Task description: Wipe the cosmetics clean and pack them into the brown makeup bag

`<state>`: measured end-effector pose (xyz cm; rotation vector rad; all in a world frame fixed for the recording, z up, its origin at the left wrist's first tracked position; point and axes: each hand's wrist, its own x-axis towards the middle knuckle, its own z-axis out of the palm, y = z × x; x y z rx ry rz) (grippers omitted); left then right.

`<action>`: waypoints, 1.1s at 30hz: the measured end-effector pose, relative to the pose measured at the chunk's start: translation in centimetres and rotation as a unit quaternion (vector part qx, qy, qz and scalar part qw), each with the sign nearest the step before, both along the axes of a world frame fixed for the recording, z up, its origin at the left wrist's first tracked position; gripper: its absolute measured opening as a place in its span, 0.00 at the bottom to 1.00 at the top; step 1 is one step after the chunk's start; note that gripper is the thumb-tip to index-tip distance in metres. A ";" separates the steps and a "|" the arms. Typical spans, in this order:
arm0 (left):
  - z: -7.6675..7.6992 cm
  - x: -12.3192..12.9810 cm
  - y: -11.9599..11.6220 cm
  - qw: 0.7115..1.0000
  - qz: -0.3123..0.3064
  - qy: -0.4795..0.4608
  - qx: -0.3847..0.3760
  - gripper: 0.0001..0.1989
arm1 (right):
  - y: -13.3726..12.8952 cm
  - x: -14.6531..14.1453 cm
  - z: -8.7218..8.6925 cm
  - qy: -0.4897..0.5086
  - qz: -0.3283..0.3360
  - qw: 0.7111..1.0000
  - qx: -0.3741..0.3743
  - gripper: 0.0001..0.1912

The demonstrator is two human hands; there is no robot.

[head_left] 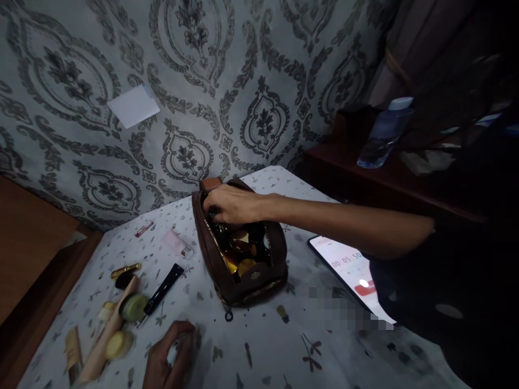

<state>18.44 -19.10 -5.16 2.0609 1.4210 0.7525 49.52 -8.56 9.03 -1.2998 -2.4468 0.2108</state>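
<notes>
A brown zipped bag (208,254) stands open on the patterned sheet, with gold and dark shiny items (239,259) inside. My right hand (229,204) reaches over its far left rim, fingers curled down into the opening. What those fingers hold, if anything, is hidden. Near the lower edge, my left hand (170,354) is closed around a small whitish object (172,354), its kind unclear. To the left of the bag lie a black tube (164,289), a pale pink tube (177,242), a green-filled jar (133,308) and a gold tube (125,270).
A makeup brush (107,337), a yellow jar (119,344) and a beige tube (73,348) lie at left. A phone (344,270) showing a timer rests under my right forearm. A clear bottle (385,132) stands on the dark red table (324,162). Patterned wall (227,102) rises behind.
</notes>
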 end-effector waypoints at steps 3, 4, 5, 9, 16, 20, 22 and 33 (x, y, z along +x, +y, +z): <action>-0.2 -0.1 0.0 1.000 0.000 -0.004 0.001 0.24 | -0.2 0.0 0.4 -0.002 -0.013 1.000 -0.022 0.09; -0.2 -0.1 0.0 1.000 0.000 -0.003 -0.001 0.23 | -0.2 0.0 0.6 -0.003 -0.017 1.000 -0.026 0.09; -0.2 -0.2 0.1 1.000 -0.002 -0.002 -0.002 0.24 | -0.3 -0.1 0.7 -0.004 -0.018 0.999 -0.028 0.08; -0.2 -0.3 0.1 1.000 -0.003 0.004 -0.009 0.23 | -0.6 -0.1 0.9 -0.019 -0.012 0.999 -0.024 0.06; -0.4 -0.4 0.1 1.000 -0.006 0.004 -0.004 0.23 | -0.1 -0.1 0.0 -0.016 -0.010 1.000 0.001 0.08; -0.3 -0.4 0.0 1.000 0.000 0.008 -0.011 0.22 | 0.4 -0.1 -0.6 -0.006 -0.013 1.000 0.019 0.08; -0.3 -0.4 0.0 1.000 0.005 0.010 -0.015 0.22 | 0.4 -0.1 -0.6 -0.002 -0.009 1.000 0.018 0.08; -0.4 -0.8 0.0 0.999 -0.010 0.011 -0.031 0.20 | 0.2 -0.1 -0.5 -0.004 -0.034 0.999 -0.008 0.12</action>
